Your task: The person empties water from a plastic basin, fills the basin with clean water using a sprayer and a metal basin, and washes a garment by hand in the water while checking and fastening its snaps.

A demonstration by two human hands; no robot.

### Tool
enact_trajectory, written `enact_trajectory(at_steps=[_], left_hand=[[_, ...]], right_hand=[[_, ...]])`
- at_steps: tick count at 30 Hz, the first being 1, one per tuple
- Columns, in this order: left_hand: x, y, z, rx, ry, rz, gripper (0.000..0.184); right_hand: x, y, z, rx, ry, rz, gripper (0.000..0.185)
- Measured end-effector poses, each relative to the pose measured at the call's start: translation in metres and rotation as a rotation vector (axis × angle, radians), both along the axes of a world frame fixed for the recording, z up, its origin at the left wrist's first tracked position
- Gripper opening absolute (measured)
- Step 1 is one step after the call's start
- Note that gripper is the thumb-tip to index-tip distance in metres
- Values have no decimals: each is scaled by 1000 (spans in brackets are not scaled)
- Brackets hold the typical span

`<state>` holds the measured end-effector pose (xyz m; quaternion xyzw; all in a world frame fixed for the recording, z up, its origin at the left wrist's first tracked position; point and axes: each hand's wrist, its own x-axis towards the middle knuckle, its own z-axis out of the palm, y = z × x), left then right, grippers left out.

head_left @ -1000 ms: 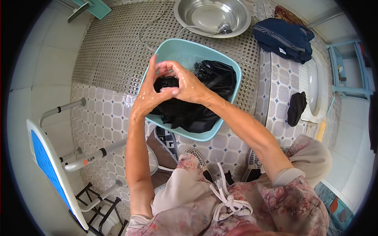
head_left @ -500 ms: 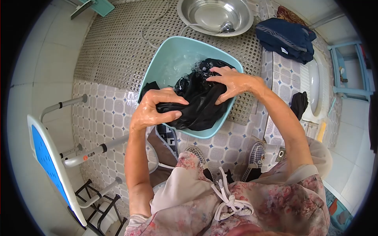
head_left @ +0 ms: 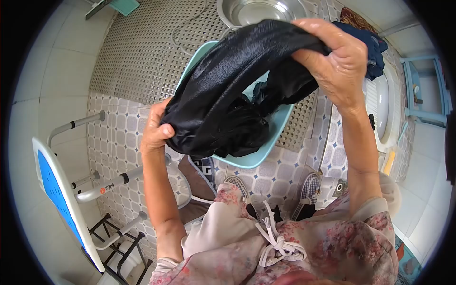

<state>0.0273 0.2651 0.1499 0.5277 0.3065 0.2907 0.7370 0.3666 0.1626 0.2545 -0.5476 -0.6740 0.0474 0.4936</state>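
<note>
A wet black garment (head_left: 223, 76) is stretched between my two hands above a light teal basin (head_left: 254, 159). My left hand (head_left: 157, 127) grips its left end, thumb on the near side. At the upper right my right hand (head_left: 339, 61) pinches the other end between thumb and fingers. The cloth bows upward in an arch, and its lower folds hang down into the basin. Through the gap under the arch a bit of water shows. Most of the basin's inside is hidden by the cloth; the kind of garment cannot be made out.
A steel bowl (head_left: 261, 10) stands beyond the basin on a perforated mat (head_left: 137, 61). Folded dark blue clothes (head_left: 375, 52) lie at right by a white squat toilet (head_left: 385, 107). On the left is a blue-and-white fold-down seat (head_left: 59, 194) with grey rails. A light blue shelf (head_left: 425, 85) stands far right.
Both hands have lifted the black garment out of the basin and spread it apart. My right hand moved up and right; my left hand shifted slightly left.
</note>
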Motion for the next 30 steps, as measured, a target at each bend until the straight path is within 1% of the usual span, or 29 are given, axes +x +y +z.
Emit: enact_trajectory(at_steps=[2,4,5,6,7,8,9,11,12,13,15,16,17,18,19,20,21,23,25,26,27,28,29,30], left_hand=[[-8,4,-8,75,79,-89,76],[-4,3,-2,89,192,-91,68],[2,4,2,34,329,-112,65],[12,8,8,-19,464,-135,61],[21,13,10,-69,597,-158,58],[27,15,-4,7,706,-130,46],[30,15,-23,239,824,-102,45],[38,14,-54,706,1042,-40,42],[53,8,-49,757,1221,-43,32],[64,3,-53,896,1254,-39,33],[81,-1,-65,1178,1310,-21,35],[90,1,-72,1171,1387,-138,33],[94,5,-89,1170,1399,-174,33],[97,10,-114,1170,1412,-210,34],[101,17,-134,1169,1426,-244,35],[107,24,-144,1142,1397,-169,38],[113,33,-146,1093,1401,-224,39],[124,49,-144,1005,1398,-318,41],[123,48,-141,984,1362,-209,41],[117,47,-141,969,1351,-156,42],[110,45,-136,924,1346,-120,45],[104,42,-128,873,1341,-88,48],[98,37,-121,815,1333,-59,53],[93,32,-114,760,1357,-28,74]], right_hand=[[0,6,0,229,-96,-68,30],[-10,10,-7,197,-189,-149,32],[-16,12,-14,183,-237,-189,33],[-17,18,-30,105,-276,-212,34],[-13,26,-56,6,-314,-211,48],[-15,28,-71,-251,-271,-181,62],[-16,29,-91,-278,-365,-149,68],[-15,32,-146,-410,-562,-17,59],[-17,34,-168,-440,-532,86,53],[-23,34,-189,-460,-598,117,48],[-37,29,-207,-532,-752,108,50],[-45,32,-228,-554,-797,64,51],[-52,33,-249,-578,-839,20,52],[-54,36,-259,-626,-813,42,57],[-55,42,-270,-597,-822,20,55],[-55,48,-282,-569,-831,-6,53],[-56,52,-287,-540,-839,-32,52],[-56,60,-279,-681,-779,8,51],[-57,67,-272,-788,-753,23,52],[-56,64,-270,-722,-761,11,53],[-57,62,-256,-745,-713,-4,53],[-58,59,-235,-774,-665,-16,54],[-58,54,-225,-809,-619,-25,54],[-53,53,-234,-696,-485,-110,55]])
